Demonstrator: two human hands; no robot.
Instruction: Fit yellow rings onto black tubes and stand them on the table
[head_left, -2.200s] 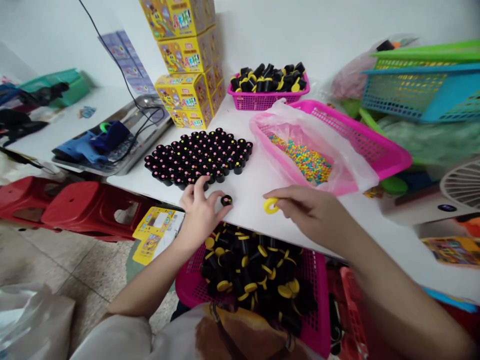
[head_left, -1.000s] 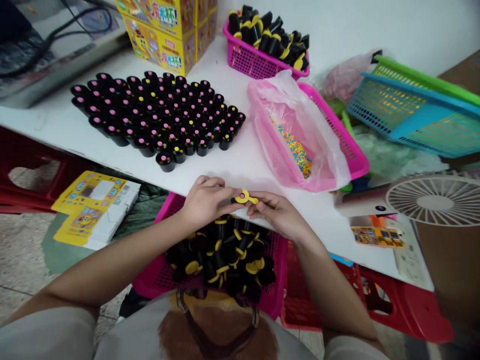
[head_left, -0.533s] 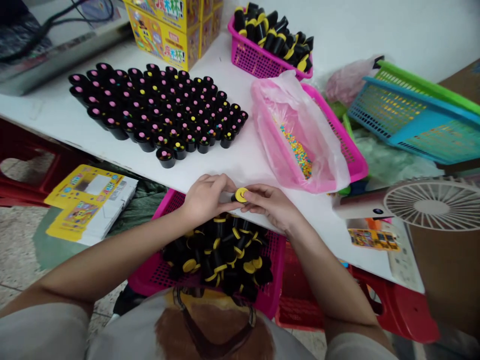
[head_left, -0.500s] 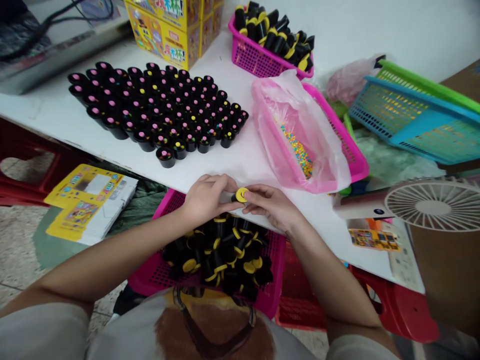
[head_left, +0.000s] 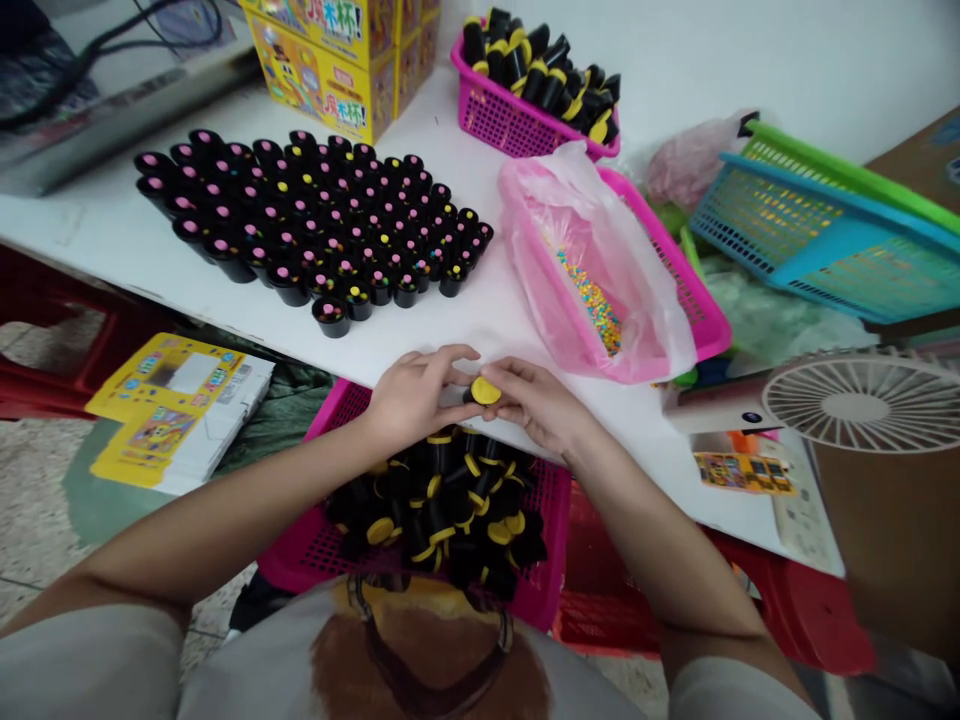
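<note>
Between my two hands, at the table's front edge, is a small black cup with a yellow lid (head_left: 486,391). My left hand (head_left: 420,392) is closed round the cup's dark body from the left, its index finger lifted. My right hand (head_left: 536,400) grips the lid side, thumb at the yellow rim and the other fingers curled beneath. Just below, a magenta basket (head_left: 300,560) holds many black cups with yellow lids (head_left: 435,520). Ahead on the table stand rows of open black cups (head_left: 330,316), with pink or yellow pieces and small beads in them.
A pink basket (head_left: 709,310) lined with a plastic bag (head_left: 517,270) holds colourful beads (head_left: 592,300). Behind it stands another magenta basket (head_left: 499,115) of lidded cups. Yellow boxes (head_left: 315,75) are stacked at the back. To the right are a fan (head_left: 862,405) and a blue basket (head_left: 817,240).
My right thumb has shifted from the middle of the yellow lid to its upper edge, showing the whole lid face. My left index finger has lifted slightly.
</note>
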